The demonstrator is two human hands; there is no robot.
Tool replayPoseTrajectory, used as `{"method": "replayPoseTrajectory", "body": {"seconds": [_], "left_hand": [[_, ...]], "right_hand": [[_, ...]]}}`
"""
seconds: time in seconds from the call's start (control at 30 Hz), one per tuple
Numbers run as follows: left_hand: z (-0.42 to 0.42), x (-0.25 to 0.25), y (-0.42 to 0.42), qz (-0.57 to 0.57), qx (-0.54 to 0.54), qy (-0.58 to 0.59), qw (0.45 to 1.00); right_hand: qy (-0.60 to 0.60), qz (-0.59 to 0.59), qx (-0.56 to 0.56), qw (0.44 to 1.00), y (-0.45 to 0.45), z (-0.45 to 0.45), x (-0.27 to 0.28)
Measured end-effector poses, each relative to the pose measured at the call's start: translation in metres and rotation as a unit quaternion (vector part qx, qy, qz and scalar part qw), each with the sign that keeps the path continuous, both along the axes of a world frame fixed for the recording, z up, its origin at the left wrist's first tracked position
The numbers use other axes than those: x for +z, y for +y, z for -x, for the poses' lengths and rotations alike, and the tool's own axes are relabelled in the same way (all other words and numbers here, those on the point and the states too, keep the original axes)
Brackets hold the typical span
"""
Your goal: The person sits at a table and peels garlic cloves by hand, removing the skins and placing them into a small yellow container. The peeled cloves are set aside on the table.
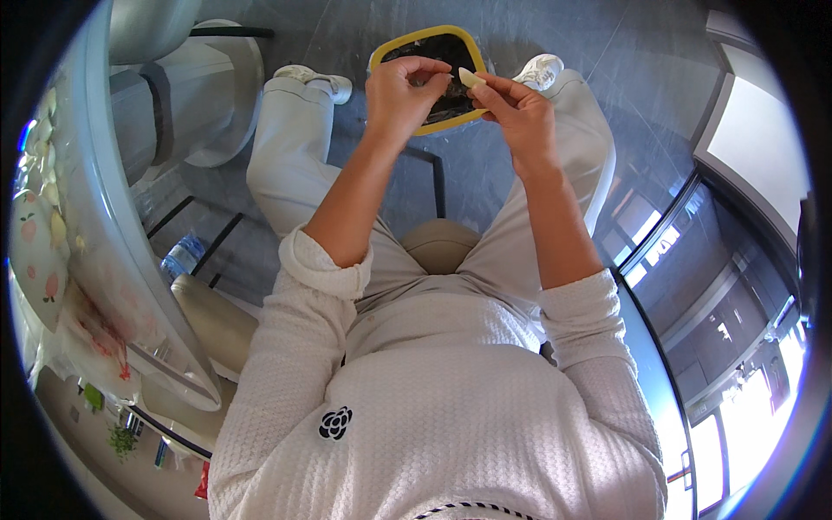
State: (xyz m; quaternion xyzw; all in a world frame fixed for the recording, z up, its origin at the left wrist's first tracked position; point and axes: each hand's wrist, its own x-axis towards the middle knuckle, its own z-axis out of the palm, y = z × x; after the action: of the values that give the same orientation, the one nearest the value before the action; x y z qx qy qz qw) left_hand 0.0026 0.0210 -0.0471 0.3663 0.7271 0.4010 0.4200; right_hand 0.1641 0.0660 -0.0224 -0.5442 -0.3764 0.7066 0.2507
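Between the thumb and fingers of my right hand (520,117) is a pale, peeled clove, likely garlic (469,78). My left hand (404,97) faces it from the left, thumb and forefinger tips drawn close together. A tiny whitish speck shows at those tips; whether it is a nail or a scrap of skin is unclear. Both hands are above a waste bin (448,123) with a yellow rim and a dark liner, on the floor between my feet. Bits of waste inside are partly hidden by my hands.
At left, a glossy table (120,214) carries several pale cloves (44,153), a strawberry-patterned board or mat (36,253) and a clear plastic bag with red in it (97,325). Below are a bottle pack (182,255) and chair (211,318). A dark glossy panel (721,312) stands right.
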Motion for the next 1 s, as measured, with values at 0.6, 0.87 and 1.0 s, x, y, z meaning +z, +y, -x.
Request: {"method": "replayPoseTrajectory", "body": {"seconds": [0.6, 0.87, 1.0], "left_hand": [[0.004, -0.007, 0.009, 0.032, 0.013, -0.179, 0.983], [0.005, 0.007, 0.009, 0.022, 0.037, -0.246, 0.968], [0.005, 0.012, 0.005, -0.002, 0.030, -0.213, 0.977]], "right_hand": [[-0.039, -0.129, 0.058, 0.989, 0.009, 0.000, -0.035], [-0.070, -0.204, 0.058, 0.975, 0.002, 0.002, -0.015], [-0.047, -0.184, 0.033, 0.981, -0.004, 0.003, -0.005]]}}
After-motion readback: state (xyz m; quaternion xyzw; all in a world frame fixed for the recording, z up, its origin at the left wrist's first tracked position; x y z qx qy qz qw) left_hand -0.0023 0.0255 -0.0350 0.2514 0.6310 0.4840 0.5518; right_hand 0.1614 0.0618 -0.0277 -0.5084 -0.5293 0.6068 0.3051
